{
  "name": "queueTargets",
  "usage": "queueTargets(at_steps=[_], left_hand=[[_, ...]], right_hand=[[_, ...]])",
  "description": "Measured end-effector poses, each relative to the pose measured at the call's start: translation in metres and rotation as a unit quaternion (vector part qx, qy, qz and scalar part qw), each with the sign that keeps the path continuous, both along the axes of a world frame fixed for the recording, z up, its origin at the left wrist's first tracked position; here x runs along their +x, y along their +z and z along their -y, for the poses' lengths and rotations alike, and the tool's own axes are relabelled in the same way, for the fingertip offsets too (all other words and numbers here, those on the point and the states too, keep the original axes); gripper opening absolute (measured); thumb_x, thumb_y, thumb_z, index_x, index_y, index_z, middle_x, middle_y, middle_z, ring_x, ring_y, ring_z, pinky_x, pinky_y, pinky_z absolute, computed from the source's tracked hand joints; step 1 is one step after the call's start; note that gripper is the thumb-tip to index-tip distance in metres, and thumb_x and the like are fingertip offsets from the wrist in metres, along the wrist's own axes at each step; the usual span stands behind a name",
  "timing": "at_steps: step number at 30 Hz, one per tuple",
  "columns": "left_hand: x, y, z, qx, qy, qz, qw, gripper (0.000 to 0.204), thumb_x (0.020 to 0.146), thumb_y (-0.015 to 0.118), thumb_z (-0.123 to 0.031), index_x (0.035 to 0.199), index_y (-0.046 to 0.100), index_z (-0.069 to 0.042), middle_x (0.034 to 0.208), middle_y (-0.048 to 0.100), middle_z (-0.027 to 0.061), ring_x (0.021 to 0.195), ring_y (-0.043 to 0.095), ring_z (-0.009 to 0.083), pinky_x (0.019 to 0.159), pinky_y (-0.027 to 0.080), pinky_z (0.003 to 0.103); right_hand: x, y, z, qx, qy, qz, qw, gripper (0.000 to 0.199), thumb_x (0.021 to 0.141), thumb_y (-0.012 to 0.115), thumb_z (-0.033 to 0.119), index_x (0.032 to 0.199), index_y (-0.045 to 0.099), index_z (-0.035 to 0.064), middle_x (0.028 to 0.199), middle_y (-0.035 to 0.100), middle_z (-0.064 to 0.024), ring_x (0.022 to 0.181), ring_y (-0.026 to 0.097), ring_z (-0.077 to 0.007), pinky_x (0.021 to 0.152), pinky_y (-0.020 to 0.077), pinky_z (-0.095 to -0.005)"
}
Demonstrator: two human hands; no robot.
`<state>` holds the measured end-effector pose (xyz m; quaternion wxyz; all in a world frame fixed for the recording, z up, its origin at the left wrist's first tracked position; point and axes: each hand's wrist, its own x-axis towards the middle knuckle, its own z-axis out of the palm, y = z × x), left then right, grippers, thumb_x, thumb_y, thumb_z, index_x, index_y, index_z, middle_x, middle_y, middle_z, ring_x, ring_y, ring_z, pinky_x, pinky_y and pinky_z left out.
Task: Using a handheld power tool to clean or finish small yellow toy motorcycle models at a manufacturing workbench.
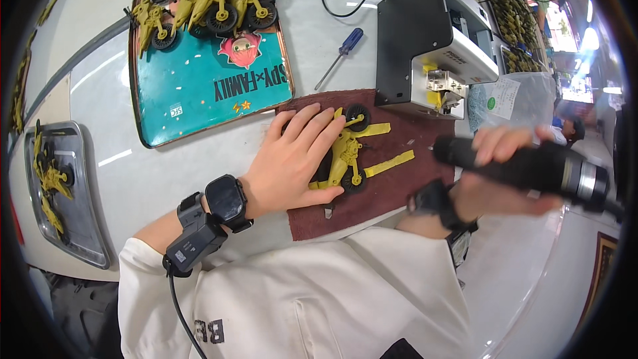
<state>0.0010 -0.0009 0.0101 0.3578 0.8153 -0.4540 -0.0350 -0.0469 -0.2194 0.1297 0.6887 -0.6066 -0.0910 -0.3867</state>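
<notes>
On the dark red mat point(392, 189), the left hand point(296, 156) lies flat and spread over a yellow toy vehicle point(347, 153), pinning it. Beside it to the right, the right hand point(502, 176) grips a black power screwdriver point(525, 167). Light pressure could let the toy twist under the driver; the fingertips point(325, 123) lie close to where the bit would land.

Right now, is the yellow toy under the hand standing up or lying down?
Lying down. The yellow toy lies sideways on the brown mat, both wheels facing up, with the left hand pressing on it.
</notes>
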Motion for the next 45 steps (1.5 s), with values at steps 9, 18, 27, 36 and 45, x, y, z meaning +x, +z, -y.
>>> queueTargets(at_steps=[9, 18, 27, 36, 45], left_hand=[[-0.001, -0.004, -0.002, -0.007, 0.003, 0.010, 1.000, 0.088, 0.063, 0.069, -0.046, 0.131, 0.037, -0.002, 0.131, 0.041, 0.0145, 0.122, 0.036, 0.0317, 0.100, 0.025, 0.044], [-0.004, -0.006, -0.003, 0.000, 0.003, 0.009, 1.000, 0.087, 0.063, 0.069, -0.045, 0.131, 0.037, -0.002, 0.131, 0.041, 0.0137, 0.122, 0.036, 0.0318, 0.101, 0.025, 0.044], [-0.001, -0.006, 0.000, 0.002, -0.001, 0.006, 1.000, 0.088, 0.062, 0.070, -0.044, 0.131, 0.036, -0.003, 0.131, 0.041, 0.0142, 0.122, 0.036, 0.0322, 0.100, 0.025, 0.045], [0.000, -0.005, 0.000, -0.007, 0.003, -0.007, 1.000, 0.088, 0.059, 0.071, -0.043, 0.130, 0.038, -0.003, 0.128, 0.044, 0.0144, 0.120, 0.038, 0.0319, 0.099, 0.026, 0.045], [-0.001, -0.002, 0.000, -0.009, 0.005, 0.013, 1.000, 0.089, 0.059, 0.071, -0.044, 0.130, 0.038, -0.002, 0.128, 0.043, 0.0144, 0.119, 0.038, 0.0328, 0.098, 0.027, 0.045]], right_hand=[[-0.038, -0.024, -0.049, -0.005, 0.181, 0.000, 0.983, 0.088, 0.071, 0.056, 0.070, 0.116, 0.031, -0.0016, 0.073, 0.058, -0.0197, 0.056, 0.057, -0.0289, 0.055, 0.0467, -0.0408], [-0.042, -0.032, -0.051, -0.007, 0.161, -0.012, 0.987, 0.093, 0.068, 0.056, 0.073, 0.114, 0.031, -0.0031, 0.074, 0.057, -0.0196, 0.056, 0.056, -0.0277, 0.055, 0.0471, -0.0409], [-0.032, -0.051, -0.054, -0.027, 0.132, 0.001, 0.991, 0.086, 0.071, 0.051, 0.072, 0.112, 0.036, -0.0011, 0.070, 0.054, -0.0160, 0.050, 0.053, -0.0252, 0.048, 0.0443, -0.0374], [-0.030, -0.033, -0.043, -0.056, 0.152, -0.001, 0.987, 0.079, 0.073, 0.051, 0.072, 0.104, 0.039, 0.0001, 0.066, 0.054, -0.0121, 0.046, 0.052, -0.0222, 0.043, 0.0437, -0.0330], [0.047, 0.015, 0.022, -0.126, -0.255, -0.014, 0.959, 0.093, 0.067, 0.035, 0.086, 0.103, 0.042, 0.0004, 0.059, 0.052, -0.0096, 0.045, 0.047, -0.0185, 0.044, 0.0413, -0.0311]])
